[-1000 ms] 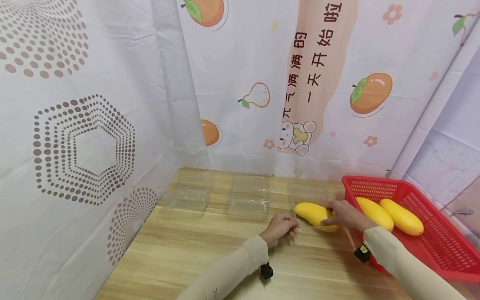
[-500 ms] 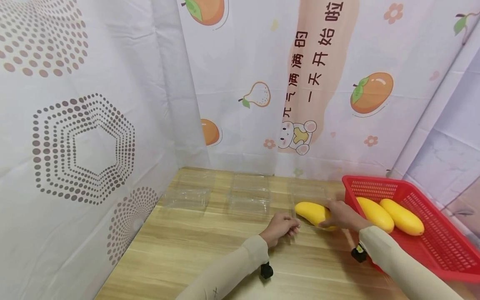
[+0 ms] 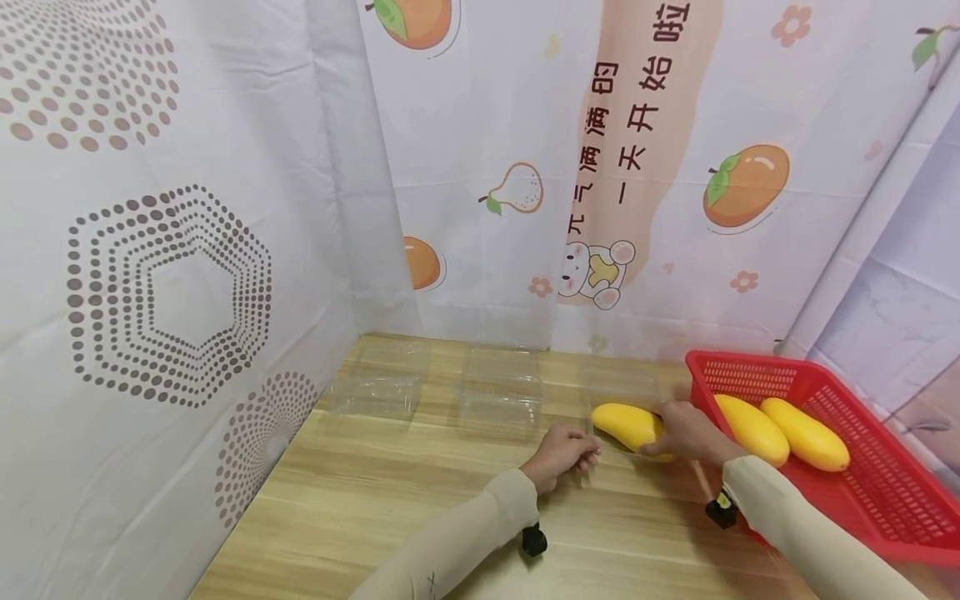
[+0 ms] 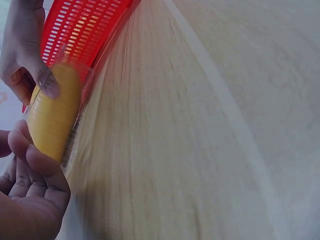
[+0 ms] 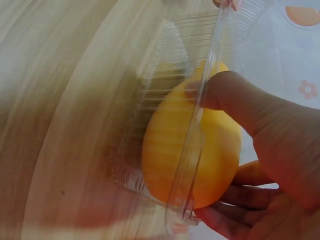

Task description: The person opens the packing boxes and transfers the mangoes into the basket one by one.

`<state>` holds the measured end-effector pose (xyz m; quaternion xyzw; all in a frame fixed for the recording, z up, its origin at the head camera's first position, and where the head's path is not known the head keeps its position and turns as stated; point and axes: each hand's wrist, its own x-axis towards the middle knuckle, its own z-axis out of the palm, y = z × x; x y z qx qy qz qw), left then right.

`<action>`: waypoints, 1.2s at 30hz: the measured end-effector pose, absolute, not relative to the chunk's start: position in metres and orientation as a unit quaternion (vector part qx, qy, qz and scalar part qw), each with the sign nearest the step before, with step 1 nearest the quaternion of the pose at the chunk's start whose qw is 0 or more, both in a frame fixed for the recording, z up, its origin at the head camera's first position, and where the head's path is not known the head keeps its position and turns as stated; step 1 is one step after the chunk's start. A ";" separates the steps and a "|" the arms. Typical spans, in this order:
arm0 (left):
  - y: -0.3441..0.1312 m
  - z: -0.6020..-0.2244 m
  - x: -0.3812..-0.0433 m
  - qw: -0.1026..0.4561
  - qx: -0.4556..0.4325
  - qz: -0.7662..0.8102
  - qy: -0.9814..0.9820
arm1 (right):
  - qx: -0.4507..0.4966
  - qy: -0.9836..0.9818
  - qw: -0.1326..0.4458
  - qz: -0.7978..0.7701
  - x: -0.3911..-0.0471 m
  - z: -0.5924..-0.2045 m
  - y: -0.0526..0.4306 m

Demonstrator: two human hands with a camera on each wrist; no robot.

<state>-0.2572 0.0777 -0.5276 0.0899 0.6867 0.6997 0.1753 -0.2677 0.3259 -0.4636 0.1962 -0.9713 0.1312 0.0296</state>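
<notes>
A yellow mango (image 3: 628, 427) lies in a clear plastic box (image 5: 165, 55) on the table. My right hand (image 3: 684, 433) grips the mango's right end, thumb on one side and fingers on the other; the thumb reaches over the box's rim in the right wrist view. At the box's other end is my left hand (image 3: 561, 457). Its fingers are curled, and the fingertips pinch the rim at the corner, as the left wrist view shows the hand (image 4: 37, 195) close against the box there.
A red perforated basket (image 3: 892, 467) holds two more mangoes (image 3: 806, 433) at the right. Clear plastic boxes (image 3: 498, 400) stand in a row toward the back of the wooden table (image 3: 360, 492). Printed curtains (image 3: 480, 283) hang behind and at the left.
My right hand shifts slightly on the mango, its wrist moving a little to the left and back. The left hand, mango and box stay nearly where they were.
</notes>
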 end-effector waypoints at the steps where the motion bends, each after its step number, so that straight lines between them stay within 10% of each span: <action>1: 0.078 -0.527 -0.257 0.175 0.088 0.700 0.686 | 0.196 -0.971 0.034 0.131 -0.267 -0.464 0.326; 36: 0.080 -0.530 -0.255 0.162 0.085 0.708 0.682 | 0.185 -0.965 0.119 0.144 -0.261 -0.437 0.338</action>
